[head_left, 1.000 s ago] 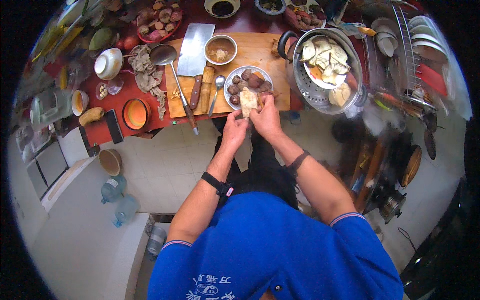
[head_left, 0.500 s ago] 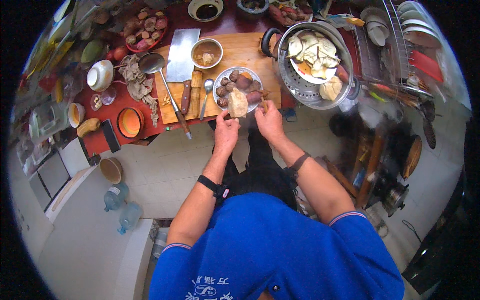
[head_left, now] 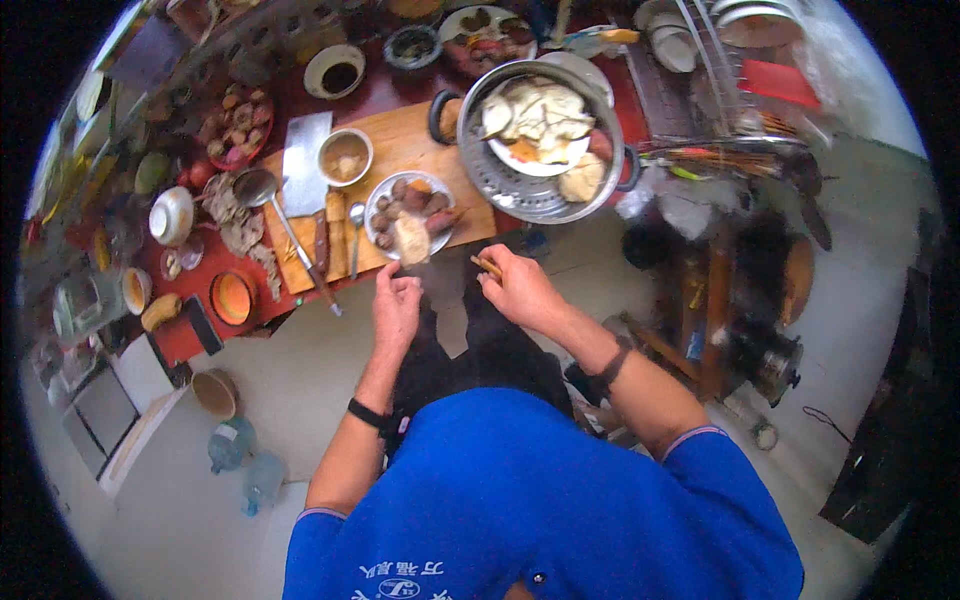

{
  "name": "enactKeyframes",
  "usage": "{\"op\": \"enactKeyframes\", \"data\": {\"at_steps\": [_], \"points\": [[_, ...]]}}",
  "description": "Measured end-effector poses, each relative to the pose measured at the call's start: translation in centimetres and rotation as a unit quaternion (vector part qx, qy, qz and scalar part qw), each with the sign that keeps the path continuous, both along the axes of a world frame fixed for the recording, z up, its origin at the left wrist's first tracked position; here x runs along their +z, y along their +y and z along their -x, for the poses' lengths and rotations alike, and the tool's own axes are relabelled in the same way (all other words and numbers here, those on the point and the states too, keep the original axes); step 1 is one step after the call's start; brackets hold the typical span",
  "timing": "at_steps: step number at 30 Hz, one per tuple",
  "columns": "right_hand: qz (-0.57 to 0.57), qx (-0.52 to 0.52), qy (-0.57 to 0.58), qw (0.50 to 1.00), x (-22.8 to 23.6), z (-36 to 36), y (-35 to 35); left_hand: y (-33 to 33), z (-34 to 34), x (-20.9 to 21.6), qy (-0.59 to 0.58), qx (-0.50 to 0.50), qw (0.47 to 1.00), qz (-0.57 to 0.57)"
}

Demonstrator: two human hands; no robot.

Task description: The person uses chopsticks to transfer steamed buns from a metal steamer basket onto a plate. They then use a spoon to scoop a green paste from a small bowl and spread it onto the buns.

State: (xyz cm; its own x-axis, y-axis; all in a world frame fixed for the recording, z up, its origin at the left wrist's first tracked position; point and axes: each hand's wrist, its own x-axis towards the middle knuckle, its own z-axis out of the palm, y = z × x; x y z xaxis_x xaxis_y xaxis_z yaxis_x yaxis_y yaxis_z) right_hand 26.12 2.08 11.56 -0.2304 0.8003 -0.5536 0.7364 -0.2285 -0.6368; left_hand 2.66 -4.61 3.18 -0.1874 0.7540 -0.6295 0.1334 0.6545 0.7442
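On the front edge of the cutting board (head_left: 470,228) stands a white patterned plate (head_left: 378,192) of small brown taros, reddish sweet potatoes and a pale, yellowish wedge-like piece (head_left: 411,240). Just below the plate's near rim is my left hand (head_left: 398,302), its fingers apart and nothing seen in them; whether a fingertip touches the rim I cannot tell. Farther right, off the table's edge, my right hand (head_left: 522,292) is closed around thin brown wooden chopsticks (head_left: 486,266), seen nearly end-on. Behind it sits a steel steamer pot (head_left: 520,203) holding a plate of pale slices (head_left: 540,112) and a pale chunk (head_left: 582,180).
A cleaver (head_left: 305,160), a bowl of brownish liquid (head_left: 345,158), a spoon (head_left: 356,235) and a ladle (head_left: 290,235) lie on or beside the board. An orange bowl (head_left: 232,298) and a phone-like dark slab (head_left: 200,322) are at the left. A dish rack (head_left: 715,70) stands at the right.
My view has shifted, so the table sits farther left. My left hand has drawn back from the pale piece, and my right hand has moved away from the plate with the chopsticks.
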Motion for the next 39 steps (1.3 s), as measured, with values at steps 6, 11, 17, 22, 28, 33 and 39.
{"op": "enactKeyframes", "data": {"at_steps": [6,11,17,22,28,33,39], "points": [[-0.083,-0.09,-0.008,0.992,8.4,-9.8,2.8,6.0,-8.3,7.6,0.005,-0.101,0.977,-0.188],[-0.161,-0.26,0.165,0.938,13.5,-17.3,6.6,12.4,-17.1,10.0,0.058,-0.231,0.945,-0.225],[-0.282,-0.236,0.047,0.929,16.7,-22.7,10.4,16.7,-22.7,7.5,0.128,-0.276,0.935,-0.179],[-0.289,-0.302,0.07,0.906,14.8,-23.8,12.0,20.1,-25.3,6.0,0.215,-0.265,0.894,-0.291],[-0.29,-0.286,0.025,0.913,14.3,-25.8,13.0,22.7,-27.0,6.2,0.231,-0.278,0.909,-0.209],[-0.328,-0.262,0.047,0.906,14.5,-26.7,14.2,19.9,-24.5,7.0,0.23,-0.324,0.918,-0.023],[-0.346,-0.253,0.071,0.901,13.6,-25.6,15.4,20.3,-26.5,6.5,0.236,-0.27,0.901,-0.245]]}}
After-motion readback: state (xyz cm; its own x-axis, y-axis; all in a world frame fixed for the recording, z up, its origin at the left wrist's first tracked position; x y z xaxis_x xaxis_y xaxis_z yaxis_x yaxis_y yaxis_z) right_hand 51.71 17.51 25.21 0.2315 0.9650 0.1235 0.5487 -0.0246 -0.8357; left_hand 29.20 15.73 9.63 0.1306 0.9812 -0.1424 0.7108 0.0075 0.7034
